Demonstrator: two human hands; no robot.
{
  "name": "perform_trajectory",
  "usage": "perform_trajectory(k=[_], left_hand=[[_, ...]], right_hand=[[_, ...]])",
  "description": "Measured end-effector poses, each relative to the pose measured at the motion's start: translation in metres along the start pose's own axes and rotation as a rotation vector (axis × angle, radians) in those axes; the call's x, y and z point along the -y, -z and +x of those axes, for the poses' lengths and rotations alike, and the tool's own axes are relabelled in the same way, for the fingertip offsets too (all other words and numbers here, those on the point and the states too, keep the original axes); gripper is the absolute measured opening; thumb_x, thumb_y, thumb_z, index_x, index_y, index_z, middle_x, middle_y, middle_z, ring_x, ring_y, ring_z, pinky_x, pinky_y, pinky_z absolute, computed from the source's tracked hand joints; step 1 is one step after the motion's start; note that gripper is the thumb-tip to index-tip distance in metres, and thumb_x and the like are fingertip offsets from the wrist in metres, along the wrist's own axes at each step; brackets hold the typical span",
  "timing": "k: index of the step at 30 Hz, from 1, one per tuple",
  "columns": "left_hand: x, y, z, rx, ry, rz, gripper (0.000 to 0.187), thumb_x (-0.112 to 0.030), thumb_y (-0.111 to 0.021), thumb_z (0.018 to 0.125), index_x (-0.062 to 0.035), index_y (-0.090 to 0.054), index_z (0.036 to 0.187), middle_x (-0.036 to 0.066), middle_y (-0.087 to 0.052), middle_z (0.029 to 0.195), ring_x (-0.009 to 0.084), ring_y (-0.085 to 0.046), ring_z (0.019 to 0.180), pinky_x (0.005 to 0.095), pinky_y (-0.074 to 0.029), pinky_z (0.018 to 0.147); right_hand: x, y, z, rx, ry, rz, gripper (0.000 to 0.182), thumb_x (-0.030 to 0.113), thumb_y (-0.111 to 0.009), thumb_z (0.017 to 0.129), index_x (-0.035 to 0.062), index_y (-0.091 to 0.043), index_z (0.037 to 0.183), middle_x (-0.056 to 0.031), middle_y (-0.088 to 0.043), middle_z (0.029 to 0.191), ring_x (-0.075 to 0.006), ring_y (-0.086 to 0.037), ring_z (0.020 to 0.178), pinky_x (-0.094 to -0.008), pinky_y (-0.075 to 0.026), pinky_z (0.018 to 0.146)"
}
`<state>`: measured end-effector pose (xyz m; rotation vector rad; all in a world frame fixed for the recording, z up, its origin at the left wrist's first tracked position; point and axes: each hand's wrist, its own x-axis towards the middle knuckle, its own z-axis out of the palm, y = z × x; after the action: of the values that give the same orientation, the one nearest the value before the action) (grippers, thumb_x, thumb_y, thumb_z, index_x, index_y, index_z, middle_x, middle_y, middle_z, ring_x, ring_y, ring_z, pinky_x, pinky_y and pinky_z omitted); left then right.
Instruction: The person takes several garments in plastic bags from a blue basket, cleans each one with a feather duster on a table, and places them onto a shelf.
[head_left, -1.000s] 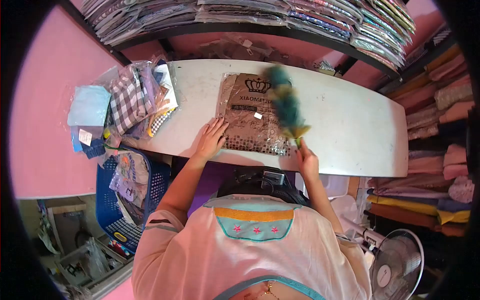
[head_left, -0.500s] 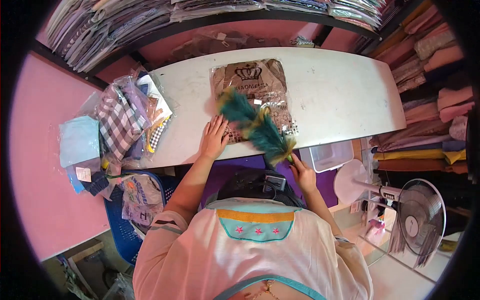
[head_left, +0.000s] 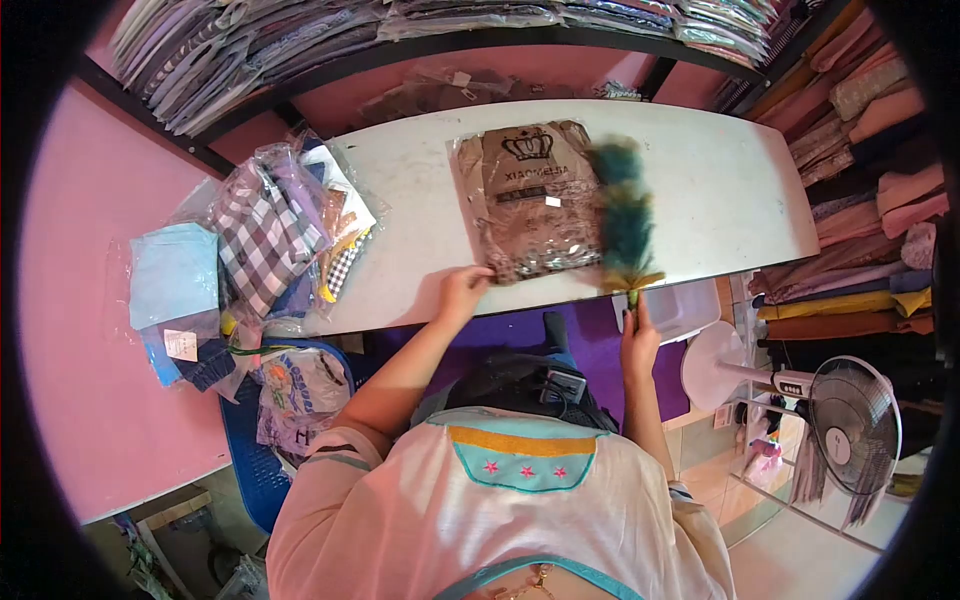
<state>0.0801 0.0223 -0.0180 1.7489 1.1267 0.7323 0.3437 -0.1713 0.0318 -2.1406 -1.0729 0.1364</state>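
Observation:
A brown garment in a clear plastic bag (head_left: 525,215) lies flat on the white table, a crown print at its top. My left hand (head_left: 464,294) is closed at the bag's near left corner, its fingertips pinching the edge. In my right hand (head_left: 639,342), closed round the handle, is a green and yellow feather duster (head_left: 627,225). Its feathers point away from me along the bag's right side, somewhat blurred.
Bagged clothes (head_left: 265,240) are heaped at the table's left. A blue basket (head_left: 245,445) stands below them. Folded packs (head_left: 300,60) fill the shelf above. A clear plastic bin (head_left: 680,308) and a fan (head_left: 850,430) are at the right.
The feather duster has swept off the bag to its right side and now stands more upright. My left hand has gone from lying flat on the bag to gripping its corner.

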Motion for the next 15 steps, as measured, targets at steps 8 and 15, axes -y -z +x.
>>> perform_trajectory(k=[8, 15], left_hand=[[-0.049, -0.029, 0.026, 0.711, -0.165, -0.147, 0.023, -0.002, -0.057, 0.085, -0.0023, -0.064, 0.107, 0.01, -0.068, 0.097, 0.0155, -0.063, 0.088, 0.0281, -0.049, 0.079], [0.002, 0.054, 0.081, -0.176, 0.44, -0.422, 0.022, -0.008, -0.046, 0.093, -0.0038, -0.057, 0.111, 0.005, -0.063, 0.095, 0.0139, -0.062, 0.08, 0.0251, -0.049, 0.065]], right_hand=[[0.013, 0.016, 0.001, 0.233, 0.048, -0.179, 0.043, 0.01, -0.057, 0.086, 0.0114, -0.05, 0.129, -0.0233, -0.063, 0.092, -0.0392, -0.062, 0.08, -0.0407, -0.049, 0.068], [-0.009, 0.016, 0.006, 0.33, 0.216, -0.008, 0.046, 0.009, -0.059, 0.084, 0.014, -0.05, 0.128, -0.0212, -0.063, 0.086, -0.0407, -0.061, 0.074, -0.0447, -0.048, 0.062]])
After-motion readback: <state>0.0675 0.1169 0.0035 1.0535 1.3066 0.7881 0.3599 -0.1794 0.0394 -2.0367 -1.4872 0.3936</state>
